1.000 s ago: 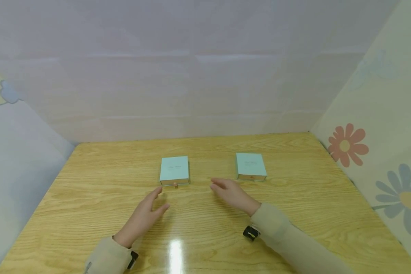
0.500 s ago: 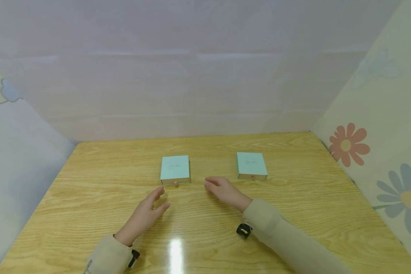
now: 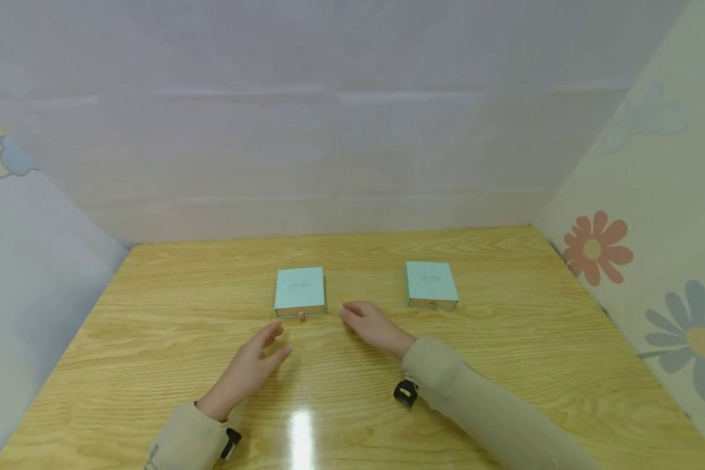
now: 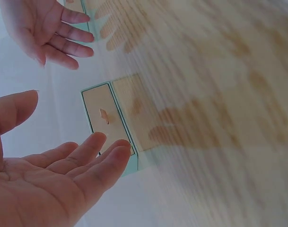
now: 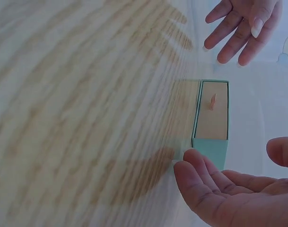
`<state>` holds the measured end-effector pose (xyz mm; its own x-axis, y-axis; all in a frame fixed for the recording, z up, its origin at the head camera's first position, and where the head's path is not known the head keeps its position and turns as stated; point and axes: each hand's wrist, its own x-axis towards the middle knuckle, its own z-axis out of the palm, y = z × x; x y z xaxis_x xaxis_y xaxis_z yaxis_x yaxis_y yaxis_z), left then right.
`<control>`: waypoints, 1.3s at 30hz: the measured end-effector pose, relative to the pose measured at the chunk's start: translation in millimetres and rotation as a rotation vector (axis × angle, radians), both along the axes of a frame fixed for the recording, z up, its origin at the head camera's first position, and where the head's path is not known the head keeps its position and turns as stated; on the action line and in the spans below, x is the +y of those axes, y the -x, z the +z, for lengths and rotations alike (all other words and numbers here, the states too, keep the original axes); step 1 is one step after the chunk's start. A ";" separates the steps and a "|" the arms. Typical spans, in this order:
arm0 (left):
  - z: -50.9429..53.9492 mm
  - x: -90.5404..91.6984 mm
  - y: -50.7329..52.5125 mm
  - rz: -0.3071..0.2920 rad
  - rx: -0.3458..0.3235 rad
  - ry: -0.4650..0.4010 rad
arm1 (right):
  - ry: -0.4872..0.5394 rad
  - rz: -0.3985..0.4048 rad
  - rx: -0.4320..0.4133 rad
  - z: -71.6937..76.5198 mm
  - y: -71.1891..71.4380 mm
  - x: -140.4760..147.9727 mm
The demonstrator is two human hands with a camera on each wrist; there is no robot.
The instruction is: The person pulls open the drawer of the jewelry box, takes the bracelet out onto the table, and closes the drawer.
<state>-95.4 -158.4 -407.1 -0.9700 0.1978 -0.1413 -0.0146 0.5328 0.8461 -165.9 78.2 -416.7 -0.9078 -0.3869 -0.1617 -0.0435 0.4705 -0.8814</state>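
Where the left hand (image 3: 245,369) hovers left of lower centre, its fingers are relaxed, thumb apart, holding nothing. Near centre, the left box (image 3: 300,287) lies flat, its pull tab (image 3: 301,316) on the near face. Just right of it is the right hand (image 3: 376,326), fingers loose, also empty, no contact apparent. Right of centre lies the right box (image 3: 431,282), untouched. Judgement: sound contact calls for both hands level, fingertips low on the left box's sides, pressure light, pull tab free.

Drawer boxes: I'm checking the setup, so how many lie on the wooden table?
2: on the wooden table, one drawer box lies slightly left of middle, the other drawer box to its right. None seems hidden, though sleeves cover part of the table.
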 end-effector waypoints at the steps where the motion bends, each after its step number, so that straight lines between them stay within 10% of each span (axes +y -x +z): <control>1: 0.0 -0.1 0.0 0.003 -0.005 -0.003 | 0.002 0.003 -0.004 0.1 0.4 -1.0; 39: -2.3 0.5 8.1 0.067 -0.048 -0.024 | 0.002 -0.039 -0.087 -16.1 35.8 -47.0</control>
